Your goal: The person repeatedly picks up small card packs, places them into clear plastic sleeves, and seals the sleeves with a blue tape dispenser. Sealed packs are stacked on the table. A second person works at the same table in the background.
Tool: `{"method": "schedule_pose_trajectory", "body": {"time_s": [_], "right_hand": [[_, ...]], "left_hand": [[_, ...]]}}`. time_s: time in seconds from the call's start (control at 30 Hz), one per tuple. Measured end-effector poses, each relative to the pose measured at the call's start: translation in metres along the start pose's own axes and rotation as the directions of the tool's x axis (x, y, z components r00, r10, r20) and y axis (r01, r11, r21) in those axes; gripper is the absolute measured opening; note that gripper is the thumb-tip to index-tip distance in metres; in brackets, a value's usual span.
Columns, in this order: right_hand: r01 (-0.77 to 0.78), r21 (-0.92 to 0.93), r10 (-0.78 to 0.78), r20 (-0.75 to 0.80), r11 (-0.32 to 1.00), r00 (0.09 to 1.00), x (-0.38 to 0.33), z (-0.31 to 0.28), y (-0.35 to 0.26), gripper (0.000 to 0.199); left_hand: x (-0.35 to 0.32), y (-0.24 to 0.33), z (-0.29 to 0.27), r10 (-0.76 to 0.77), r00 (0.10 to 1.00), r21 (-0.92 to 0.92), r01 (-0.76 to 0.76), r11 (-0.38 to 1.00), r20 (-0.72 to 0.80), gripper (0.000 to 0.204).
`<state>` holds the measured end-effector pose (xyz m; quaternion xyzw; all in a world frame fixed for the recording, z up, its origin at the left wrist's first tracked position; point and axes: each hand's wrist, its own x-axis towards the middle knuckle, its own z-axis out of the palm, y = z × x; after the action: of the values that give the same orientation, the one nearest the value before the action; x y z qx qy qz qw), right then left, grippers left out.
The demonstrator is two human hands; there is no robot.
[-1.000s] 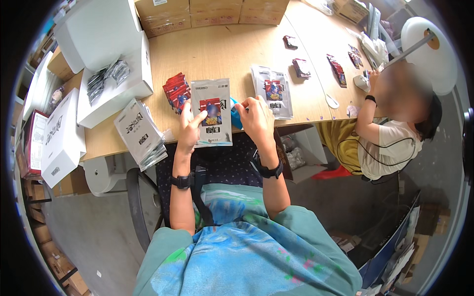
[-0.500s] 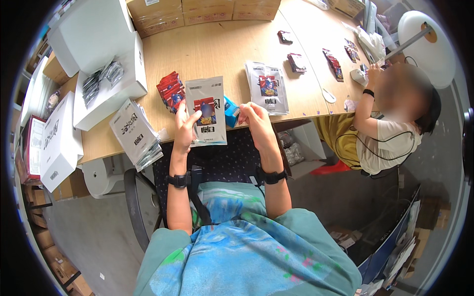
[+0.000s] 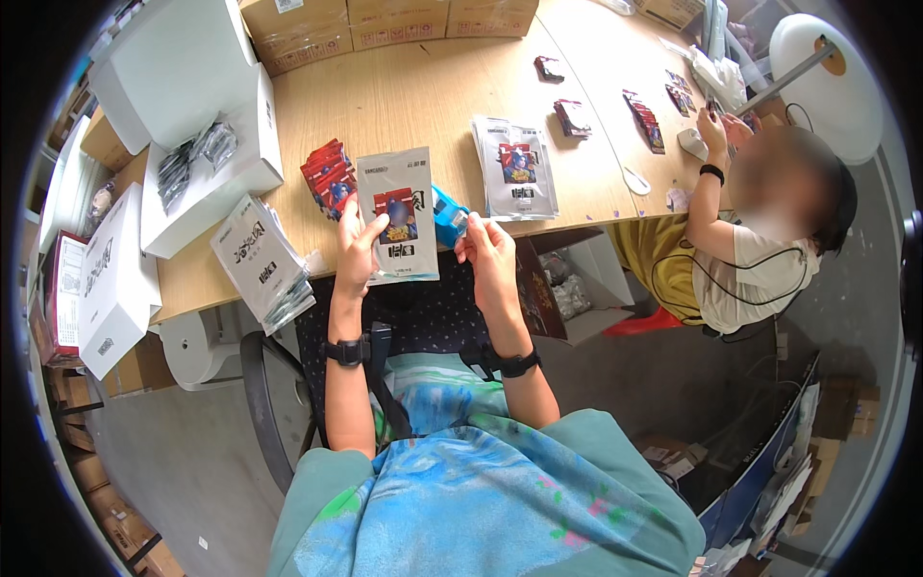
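Clamped in left hand: silver foil pouch, at front edge of worktop, with red illustrated packet under thumb. Bunched beside blue tape dispenser: fingertips of right hand; cannot tell whether gripping. Possible fault: skewed packet, from slackened thumb.

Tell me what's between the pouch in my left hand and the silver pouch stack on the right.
The head view shows a small blue object just right of the held pouch, your right hand beside it, and bare tabletop beyond.
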<state>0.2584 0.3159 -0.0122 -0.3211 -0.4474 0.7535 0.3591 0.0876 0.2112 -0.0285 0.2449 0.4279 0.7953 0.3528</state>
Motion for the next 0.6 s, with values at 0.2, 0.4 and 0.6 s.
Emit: {"method": "schedule_pose_trajectory", "body": {"time_s": [0.2, 0.4, 0.6], "right_hand": [[-0.017, 0.081, 0.017, 0.001, 0.997, 1.000, 0.000, -0.004, 0.006, 0.025], [0.021, 0.071, -0.021, -0.007, 0.997, 1.000, 0.004, -0.006, 0.014, 0.023], [0.056, -0.007, -0.056, -0.040, 0.998, 0.998, 0.004, -0.003, 0.017, 0.022]], "left_hand": [[0.000, 0.000, 0.002, 0.011, 1.000, -0.010, -0.011, 1.000, 0.017, 0.052], [0.000, 0.001, 0.002, 0.022, 1.000, -0.021, -0.022, 1.000, 0.014, 0.052], [0.002, -0.004, -0.002, 0.022, 1.000, -0.021, -0.022, 1.000, 0.015, 0.052]]}}
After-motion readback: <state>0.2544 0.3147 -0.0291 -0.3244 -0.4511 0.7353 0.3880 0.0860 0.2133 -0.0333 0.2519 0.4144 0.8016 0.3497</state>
